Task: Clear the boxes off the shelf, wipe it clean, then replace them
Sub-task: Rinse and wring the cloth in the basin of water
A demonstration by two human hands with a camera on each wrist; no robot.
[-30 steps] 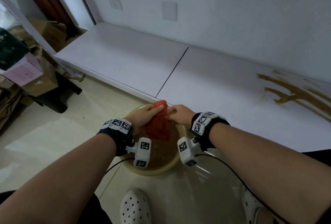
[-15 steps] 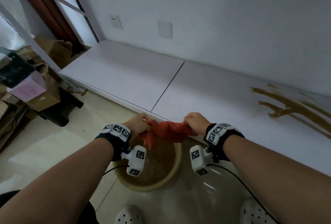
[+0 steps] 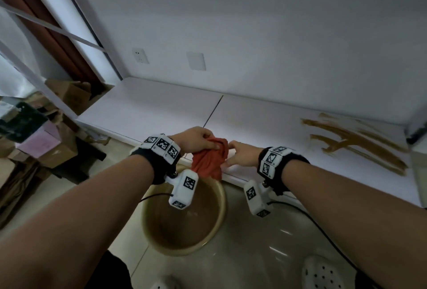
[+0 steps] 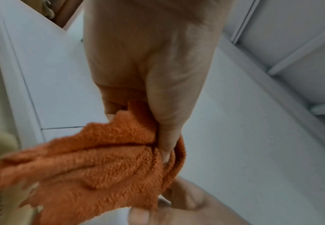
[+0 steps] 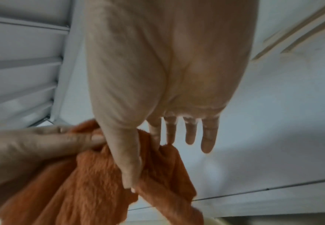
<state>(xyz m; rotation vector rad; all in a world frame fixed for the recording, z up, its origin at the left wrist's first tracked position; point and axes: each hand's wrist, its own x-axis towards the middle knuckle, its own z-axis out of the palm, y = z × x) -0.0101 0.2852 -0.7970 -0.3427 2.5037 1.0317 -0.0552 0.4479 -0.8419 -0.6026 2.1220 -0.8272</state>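
right hand [image 5: 169, 68] pinching orange cloth [image 5: 104, 190], left hand [image 5: 32, 149] gripping it

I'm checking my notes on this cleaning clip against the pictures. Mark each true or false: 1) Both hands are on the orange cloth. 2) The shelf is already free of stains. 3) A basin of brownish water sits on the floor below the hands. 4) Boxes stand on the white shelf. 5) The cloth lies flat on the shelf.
1) True: the left hand grips the orange cloth and the right hand pinches it.
2) False: brown streaks mark the shelf on its right part.
3) True: the basin holds brownish water.
4) False: no boxes stand on the shelf.
5) False: it hangs bunched from the hands above the basin.
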